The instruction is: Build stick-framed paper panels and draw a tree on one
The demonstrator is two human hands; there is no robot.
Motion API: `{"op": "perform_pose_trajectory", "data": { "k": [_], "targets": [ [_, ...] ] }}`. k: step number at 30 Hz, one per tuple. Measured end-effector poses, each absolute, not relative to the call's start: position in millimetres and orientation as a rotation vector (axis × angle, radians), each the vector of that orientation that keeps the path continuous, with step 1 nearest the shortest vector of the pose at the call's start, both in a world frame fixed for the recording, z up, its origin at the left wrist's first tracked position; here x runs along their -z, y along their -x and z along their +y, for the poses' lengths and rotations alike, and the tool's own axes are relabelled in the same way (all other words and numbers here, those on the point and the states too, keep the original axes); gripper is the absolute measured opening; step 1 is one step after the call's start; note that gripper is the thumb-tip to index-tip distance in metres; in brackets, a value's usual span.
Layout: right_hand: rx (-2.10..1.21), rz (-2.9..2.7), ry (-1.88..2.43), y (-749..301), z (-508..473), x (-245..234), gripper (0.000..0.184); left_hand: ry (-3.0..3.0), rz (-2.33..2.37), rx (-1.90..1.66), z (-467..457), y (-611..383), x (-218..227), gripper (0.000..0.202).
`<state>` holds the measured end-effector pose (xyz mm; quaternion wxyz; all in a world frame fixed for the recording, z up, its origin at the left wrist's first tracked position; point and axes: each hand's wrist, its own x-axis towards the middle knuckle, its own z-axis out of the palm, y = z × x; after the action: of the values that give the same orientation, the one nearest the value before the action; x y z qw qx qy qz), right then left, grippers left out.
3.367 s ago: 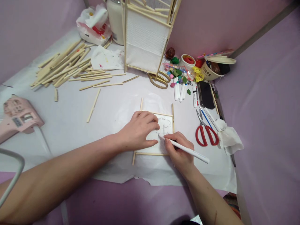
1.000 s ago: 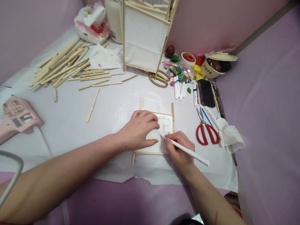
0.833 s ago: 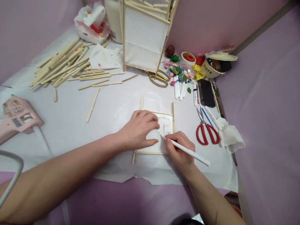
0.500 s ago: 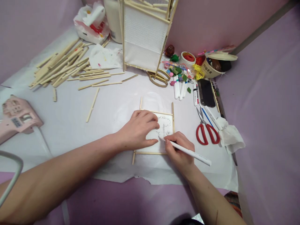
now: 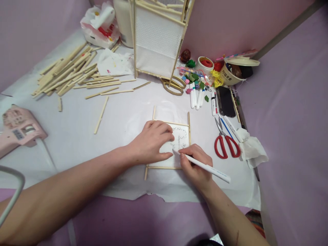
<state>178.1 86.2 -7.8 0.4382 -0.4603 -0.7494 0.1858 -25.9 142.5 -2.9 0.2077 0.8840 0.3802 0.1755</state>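
Observation:
A small wooden-framed white panel (image 5: 182,132) with black line drawing lies on the white sheet in front of me. My left hand (image 5: 151,141) rests flat on its left part, fingers spread, pressing it down. My right hand (image 5: 196,164) pinches a white pen (image 5: 207,168), whose tip touches the panel near its middle, just right of my left thumb. The lower right part of the panel is hidden under my right hand.
Red-handled scissors (image 5: 225,145) and crumpled tissue (image 5: 252,150) lie to the right. Markers (image 5: 196,97), a phone (image 5: 225,101), bowls and craft bits crowd the back right. A tall framed screen (image 5: 157,41) stands behind. Wooden sticks (image 5: 69,73) pile up at back left; a pink glue gun (image 5: 19,126) is at left.
The pen tip has made small shifts over the panel's middle, moving slightly left and down. My left hand has stayed in place on the panel.

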Motion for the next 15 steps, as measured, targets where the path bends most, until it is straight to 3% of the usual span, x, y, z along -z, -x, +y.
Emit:
{"op": "perform_pose_trajectory", "data": {
  "k": [15],
  "targets": [
    [-0.475,-1.877,1.131,-178.9,86.9,10.5,0.016,-2.466,1.063,-0.489,142.3,26.2,3.3,0.03]
  ]
}}
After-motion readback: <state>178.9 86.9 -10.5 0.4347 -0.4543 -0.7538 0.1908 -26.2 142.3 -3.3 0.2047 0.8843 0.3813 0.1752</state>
